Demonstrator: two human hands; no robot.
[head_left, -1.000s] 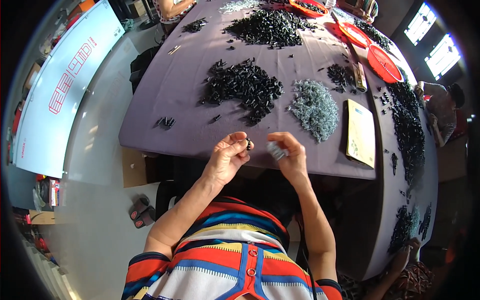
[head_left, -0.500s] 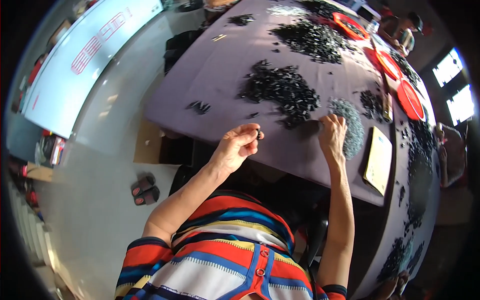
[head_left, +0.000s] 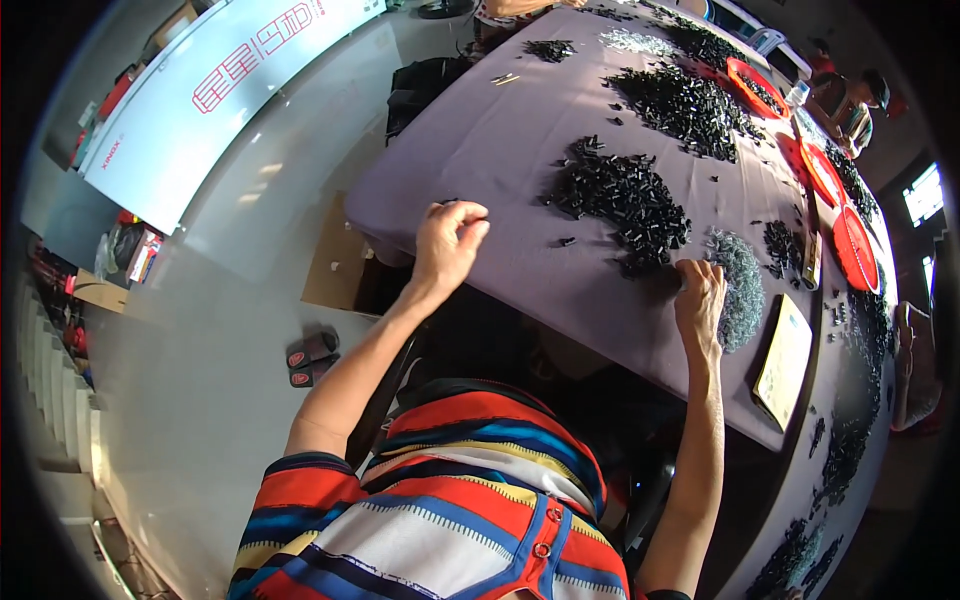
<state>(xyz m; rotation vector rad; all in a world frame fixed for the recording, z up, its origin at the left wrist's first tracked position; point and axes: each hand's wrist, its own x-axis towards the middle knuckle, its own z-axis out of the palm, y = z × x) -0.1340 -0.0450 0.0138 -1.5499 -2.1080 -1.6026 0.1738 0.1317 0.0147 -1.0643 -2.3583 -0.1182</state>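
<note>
My left hand (head_left: 446,252) is over the near left part of the cloth-covered table, thumb and fingers curled together. Dark bits show beside its fingertips; whether they are held or lie on the cloth cannot be made out. My right hand (head_left: 701,302) rests at the left edge of a heap of small grey, shiny pieces (head_left: 741,292), its fingers bent inward and closed. What those fingers hold is hidden. Between and beyond the hands spreads a pile of small black pieces (head_left: 622,200). One loose black piece (head_left: 567,241) lies apart, nearer to me.
A yellowish flat booklet or pad (head_left: 783,365) lies right of the grey heap. Another black pile (head_left: 680,108), a pale heap (head_left: 637,41) and red baskets (head_left: 856,250) stand farther off. A person (head_left: 850,108) sits across the table. Slippers (head_left: 312,357) lie on the floor at left.
My left hand has moved left and away from me, over where a few loose black pieces lay. My right hand stays at the grey heap. The whole view has shifted.
</note>
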